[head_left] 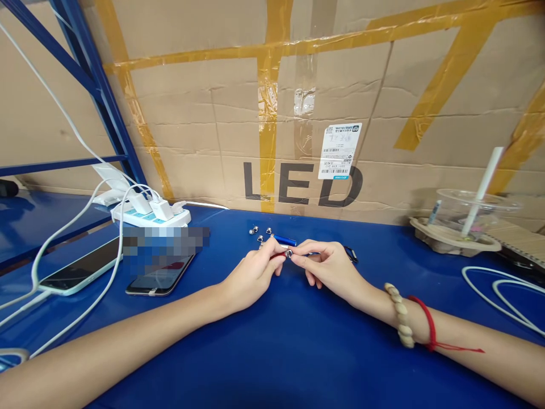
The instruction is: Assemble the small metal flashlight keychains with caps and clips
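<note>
My left hand is closed in a pinch, with a thin red piece partly showing between its fingers. Facing it, my right hand pinches a small silver metal piece, right at the left fingertips. The fingers hide most of both pieces, and whether they are joined I cannot tell. Just beyond my hands lies a shiny blue tube-like object. Several loose small silver metal pieces are scattered to its left. A black-edged object shows partly behind my right hand.
On the left, two phones and a white power strip with cables lie on the blue table. A clear cup with a straw stands in a cardboard holder at right. A large cardboard box walls off the back.
</note>
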### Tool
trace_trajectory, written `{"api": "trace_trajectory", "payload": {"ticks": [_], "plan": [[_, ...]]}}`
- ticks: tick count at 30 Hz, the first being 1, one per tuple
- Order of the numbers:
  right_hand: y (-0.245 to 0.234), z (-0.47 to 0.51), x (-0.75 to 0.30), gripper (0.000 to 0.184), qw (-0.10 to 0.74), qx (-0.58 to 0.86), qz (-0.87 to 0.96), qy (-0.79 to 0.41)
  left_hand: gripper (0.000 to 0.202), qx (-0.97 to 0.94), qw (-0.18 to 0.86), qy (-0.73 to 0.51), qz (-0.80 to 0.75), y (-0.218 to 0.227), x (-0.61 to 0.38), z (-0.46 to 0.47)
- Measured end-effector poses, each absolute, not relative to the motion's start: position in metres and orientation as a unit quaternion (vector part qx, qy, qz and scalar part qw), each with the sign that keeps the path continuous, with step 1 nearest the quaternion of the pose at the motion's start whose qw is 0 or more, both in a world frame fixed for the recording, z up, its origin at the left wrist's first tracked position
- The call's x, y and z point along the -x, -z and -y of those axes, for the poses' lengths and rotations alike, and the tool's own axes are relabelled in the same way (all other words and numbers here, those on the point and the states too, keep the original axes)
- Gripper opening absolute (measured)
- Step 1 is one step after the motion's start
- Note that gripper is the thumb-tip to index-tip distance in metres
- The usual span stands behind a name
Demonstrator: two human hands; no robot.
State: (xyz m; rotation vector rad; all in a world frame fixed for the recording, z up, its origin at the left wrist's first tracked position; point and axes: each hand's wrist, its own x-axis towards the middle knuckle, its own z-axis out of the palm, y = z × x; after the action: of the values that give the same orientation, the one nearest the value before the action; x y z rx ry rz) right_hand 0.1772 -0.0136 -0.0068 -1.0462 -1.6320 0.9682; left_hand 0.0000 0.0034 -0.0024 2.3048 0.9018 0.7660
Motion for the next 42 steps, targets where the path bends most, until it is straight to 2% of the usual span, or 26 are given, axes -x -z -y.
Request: {"api": "trace_trajectory", "payload": {"ticks": [15,25,33,42], "plan": [[0.01,0.0152,-0.1794,0.033,0.431,0.465,0.679,-0.37,0.012,-0.877,0.257,-0.26,-0.313,0.002,-0.0021,-0.0019],[0.0088,0.0133,-0.1767,0.034,0.412,0.474,0.667,-0.401,0.01,-0.86,0.237,-0.297,-0.34,0.002,0.0,-0.0016],[0.0066,0.0149,-0.1772,0.036,0.395,0.478,0.673,-0.404,0.021,-0.855,0.254,-0.319,-0.319,0.0035,0.0023,-0.0024],[0.003,0.0166,-0.1722,0.04,0.386,0.506,0.649,-0.416,0.019,-0.858,0.202,-0.359,-0.307,0.0054,0.0012,-0.0034]]}}
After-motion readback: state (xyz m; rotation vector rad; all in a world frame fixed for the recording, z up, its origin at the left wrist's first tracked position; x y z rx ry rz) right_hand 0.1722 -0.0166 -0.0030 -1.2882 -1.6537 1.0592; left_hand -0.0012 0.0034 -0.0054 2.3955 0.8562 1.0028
